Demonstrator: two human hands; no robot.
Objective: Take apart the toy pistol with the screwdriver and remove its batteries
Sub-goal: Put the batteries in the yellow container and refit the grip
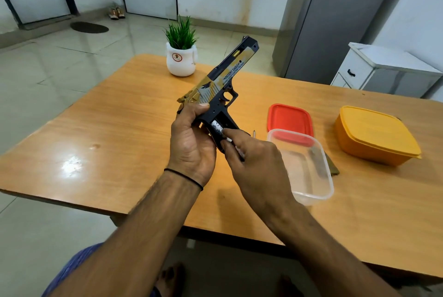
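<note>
The toy pistol (224, 78), black with gold and grey camouflage, is held above the table with its barrel pointing up and to the right. My left hand (191, 143) grips the back of its handle. The grip's side is uncovered, and a silver battery (219, 127) shows inside. My right hand (254, 162) pinches the battery in the grip with thumb and forefinger. The screwdriver (254, 133) lies on the table behind my right hand, with only its tip visible.
A clear plastic box (309, 167) stands right of my hands, with a dark and gold part behind it. Its red lid (288, 119) lies beyond, and a closed yellow box (376, 136) sits far right. A potted plant (181, 56) stands at the table's far edge.
</note>
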